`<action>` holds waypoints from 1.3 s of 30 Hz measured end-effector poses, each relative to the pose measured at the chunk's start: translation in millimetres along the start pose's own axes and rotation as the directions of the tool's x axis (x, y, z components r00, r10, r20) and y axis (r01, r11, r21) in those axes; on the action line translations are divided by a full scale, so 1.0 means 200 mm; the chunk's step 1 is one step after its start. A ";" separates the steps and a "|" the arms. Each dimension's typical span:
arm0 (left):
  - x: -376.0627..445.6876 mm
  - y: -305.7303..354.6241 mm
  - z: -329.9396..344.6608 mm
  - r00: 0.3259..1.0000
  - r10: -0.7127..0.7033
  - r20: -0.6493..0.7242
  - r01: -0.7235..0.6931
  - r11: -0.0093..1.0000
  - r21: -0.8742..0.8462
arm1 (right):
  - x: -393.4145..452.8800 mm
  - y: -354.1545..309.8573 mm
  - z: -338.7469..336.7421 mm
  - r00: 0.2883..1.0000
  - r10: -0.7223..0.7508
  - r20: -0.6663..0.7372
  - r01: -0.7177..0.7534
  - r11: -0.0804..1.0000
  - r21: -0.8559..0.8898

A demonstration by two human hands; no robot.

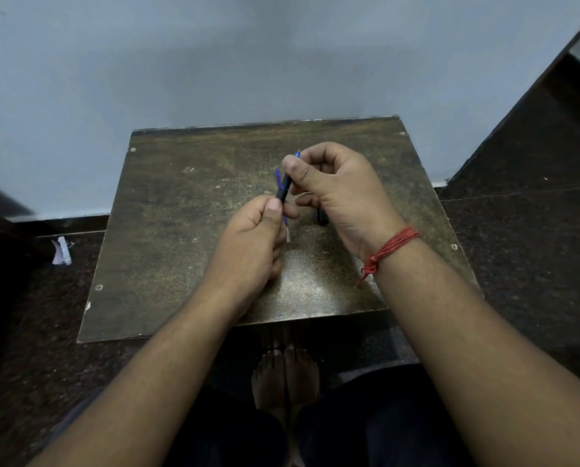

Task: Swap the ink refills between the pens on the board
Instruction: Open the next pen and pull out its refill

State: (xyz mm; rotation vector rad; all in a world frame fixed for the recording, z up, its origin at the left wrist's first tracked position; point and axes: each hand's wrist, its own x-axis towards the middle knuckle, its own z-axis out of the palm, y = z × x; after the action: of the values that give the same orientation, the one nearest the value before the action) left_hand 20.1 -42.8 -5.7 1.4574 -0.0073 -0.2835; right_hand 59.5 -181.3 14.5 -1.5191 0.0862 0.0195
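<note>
Both hands meet above the middle of the worn brown board (187, 230). My left hand (254, 244) pinches a thin blue ink refill (278, 178) together with the lower end of a black pen barrel (284, 187); the refill's clear end pokes out below the fingers. My right hand (332, 193) pinches the barrel's upper end between thumb and fingers, and a blue tip (298, 153) shows above the thumb. Under my right palm, another black pen part (322, 219) lies on the board, mostly hidden.
The board rests on a dark speckled floor against a pale blue wall (214, 62). A crumpled scrap of paper (61, 252) lies on the floor to the left. Bare feet (285, 372) show below the board's near edge. A red thread bracelet (391, 247) circles my right wrist.
</note>
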 end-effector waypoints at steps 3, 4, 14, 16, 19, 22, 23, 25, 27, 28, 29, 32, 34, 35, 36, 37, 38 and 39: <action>0.00 0.00 0.00 1.000 0.000 0.003 0.000 1.000 0.012 | 0.00 0.00 0.00 1.000 0.004 0.007 -0.004 1.000 -0.009; 0.00 0.00 0.00 1.000 -0.001 0.001 0.001 1.000 0.011 | 0.00 0.00 0.00 1.000 0.004 0.016 -0.004 1.000 -0.005; 0.00 0.00 0.00 1.000 0.003 0.001 -0.003 1.000 0.015 | 0.00 -0.01 0.00 1.000 0.024 -0.009 -0.024 0.999 0.024; 0.00 0.00 0.00 1.000 0.008 -0.001 -0.008 1.000 0.028 | 0.00 0.00 -0.01 1.000 0.013 -0.023 -0.014 1.000 -0.019; 0.00 0.00 0.00 1.000 0.005 -0.003 -0.005 0.999 0.035 | 0.01 0.00 -0.01 1.000 0.006 -0.010 -0.006 0.999 -0.052; 0.00 0.00 0.00 1.000 0.000 -0.006 0.000 0.999 0.036 | 0.00 -0.02 -0.01 1.000 0.019 0.021 -0.019 1.000 -0.004; 0.00 0.00 0.00 1.000 0.002 -0.003 -0.002 0.999 0.038 | 0.00 -0.03 -0.01 0.999 0.033 0.029 -0.034 0.999 0.031; 0.00 0.00 0.00 1.000 0.005 0.001 -0.005 0.999 0.036 | -0.01 -0.04 -0.01 0.998 0.056 0.036 -0.059 0.995 0.087; -0.01 0.00 0.00 1.000 0.003 0.000 -0.003 0.999 0.033 | 0.00 -0.03 0.00 0.998 0.058 0.029 -0.061 0.994 0.093; -0.01 0.00 0.00 1.000 0.003 0.001 -0.003 1.000 0.031 | 0.00 -0.02 0.00 0.998 0.051 0.023 -0.053 0.996 0.076; -0.01 0.00 0.00 1.000 0.004 0.002 -0.004 1.000 0.029 | 0.00 -0.01 0.00 0.999 0.043 0.016 -0.044 0.998 0.049; -0.01 0.00 0.00 1.000 0.002 0.003 -0.002 1.000 0.029 | 0.01 0.01 -0.01 1.000 0.027 -0.009 -0.027 0.999 -0.027; -0.01 0.00 0.00 1.000 0.002 0.006 -0.002 0.999 0.032 | 0.01 0.01 -0.01 1.000 0.020 -0.005 -0.020 0.999 -0.037; -0.01 0.00 0.00 1.000 0.002 0.006 -0.002 0.999 0.033 | 0.01 0.01 -0.01 1.000 0.015 0.003 -0.015 0.999 -0.034; -0.01 0.00 0.00 1.000 0.000 0.006 0.000 0.999 0.033 | 0.01 0.00 -0.01 1.000 0.014 0.014 -0.013 1.000 -0.027; -0.01 0.00 0.00 1.000 -0.003 0.005 0.002 0.999 0.032 | 0.01 -0.01 -0.01 1.000 0.017 0.025 -0.017 1.000 -0.009; -0.01 0.00 0.00 1.000 -0.005 0.005 0.005 1.000 0.030 | 0.00 -0.02 -0.01 0.999 0.031 0.036 -0.031 0.999 0.022; -0.01 0.00 0.00 1.000 -0.006 0.004 0.006 1.000 0.027 | 0.00 -0.02 -0.01 0.998 0.044 0.045 -0.046 0.997 0.057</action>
State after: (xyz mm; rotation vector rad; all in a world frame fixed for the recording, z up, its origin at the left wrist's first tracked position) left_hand 18.4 -43.2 -5.0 1.4839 -0.0102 -0.2920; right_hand 60.1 -184.3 19.0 -1.4582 0.0855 0.0851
